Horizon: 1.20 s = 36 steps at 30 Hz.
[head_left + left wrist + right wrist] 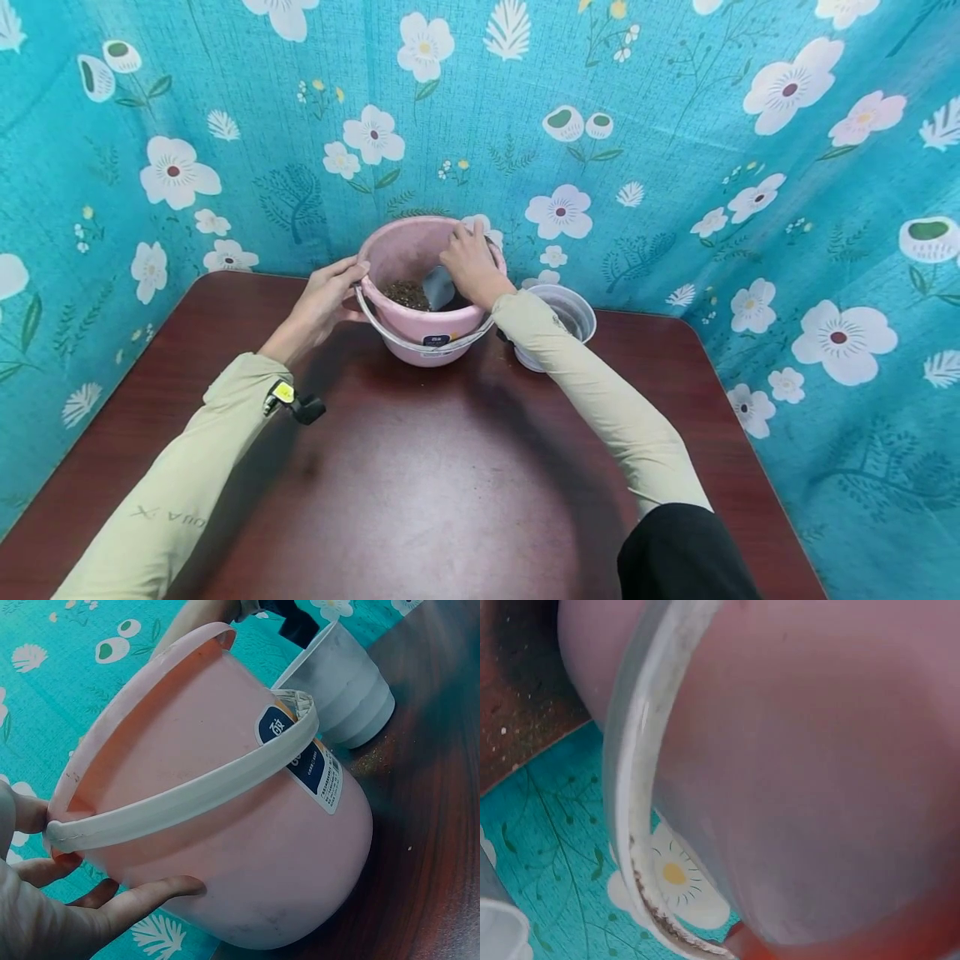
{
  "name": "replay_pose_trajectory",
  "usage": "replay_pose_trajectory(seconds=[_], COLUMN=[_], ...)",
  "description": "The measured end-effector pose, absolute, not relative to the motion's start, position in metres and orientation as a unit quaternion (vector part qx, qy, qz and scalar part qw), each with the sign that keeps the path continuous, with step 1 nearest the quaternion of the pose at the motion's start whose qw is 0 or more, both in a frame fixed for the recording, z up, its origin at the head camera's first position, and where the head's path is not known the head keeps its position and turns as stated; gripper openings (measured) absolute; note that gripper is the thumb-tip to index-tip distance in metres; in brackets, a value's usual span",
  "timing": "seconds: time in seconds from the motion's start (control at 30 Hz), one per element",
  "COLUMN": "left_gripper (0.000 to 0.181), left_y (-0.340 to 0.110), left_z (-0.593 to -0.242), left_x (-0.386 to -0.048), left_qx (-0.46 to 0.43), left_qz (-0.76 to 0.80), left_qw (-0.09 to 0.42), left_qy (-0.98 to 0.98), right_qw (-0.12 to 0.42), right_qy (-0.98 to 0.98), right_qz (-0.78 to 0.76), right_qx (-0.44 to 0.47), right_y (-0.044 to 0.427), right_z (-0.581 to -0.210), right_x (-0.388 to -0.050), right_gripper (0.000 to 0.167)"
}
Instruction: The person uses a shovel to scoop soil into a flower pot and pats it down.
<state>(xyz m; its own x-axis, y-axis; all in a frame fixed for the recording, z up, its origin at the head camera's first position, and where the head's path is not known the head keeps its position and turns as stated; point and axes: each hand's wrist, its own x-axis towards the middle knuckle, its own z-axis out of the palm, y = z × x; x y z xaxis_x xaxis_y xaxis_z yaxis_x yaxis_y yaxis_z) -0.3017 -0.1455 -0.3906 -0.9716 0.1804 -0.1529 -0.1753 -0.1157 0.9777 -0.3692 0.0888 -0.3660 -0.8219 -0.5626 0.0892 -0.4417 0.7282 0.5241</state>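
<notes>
A pink bucket (420, 333) with a white carrying handle (187, 787) is on the table near the curtain, with dark soil (405, 293) inside. My left hand (330, 292) grips its left side, fingers by the rim and handle end, thumb (161, 892) against the outer wall. Reaching over the bucket's right rim, my right hand (474, 265) holds a grey scoop (438, 288), whose blade lies at the soil. Its grip is partly hidden by the hand. The bucket's pink wall (810, 772) fills most of the right wrist view, where the hand does not show.
A white ribbed pot (573, 312) stands just right of the bucket, partly behind my right forearm. Soil crumbs (367, 761) lie on the dark red table (420, 500) beside it. A blue flowered curtain (480, 100) hangs right behind the table's far edge.
</notes>
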Motion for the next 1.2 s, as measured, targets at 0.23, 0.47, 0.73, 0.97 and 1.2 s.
replay_pose_trajectory(seconds=[0.23,0.47,0.73,0.97,1.2], left_gripper=[0.061,0.061,0.061,0.063,0.061], left_y=[-0.144,-0.145,-0.147,-0.149,-0.146], left_z=[-0.39,-0.39,-0.389,-0.388,-0.389], left_x=[-0.303,-0.302,-0.301,-0.301,-0.302], left_qx=[0.0,0.001,0.001,-0.002,-0.001], left_qz=[0.749,0.746,0.742,0.744,0.747], left_qw=[0.125,0.125,0.129,0.121,0.124], left_qy=[0.65,0.654,0.658,0.657,0.653], right_qw=[0.072,0.069,0.047,0.039,0.022], right_qy=[-0.933,-0.926,-0.922,-0.922,-0.927], right_qz=[-0.18,-0.171,-0.129,-0.081,-0.029], right_qx=[0.302,0.331,0.363,0.376,0.373], right_y=[0.09,0.09,0.092,0.093,0.101], right_z=[-0.364,-0.363,-0.366,-0.362,-0.362], right_x=[-0.369,-0.37,-0.373,-0.373,-0.368], right_gripper=[0.02,0.022,0.014,0.01,0.01])
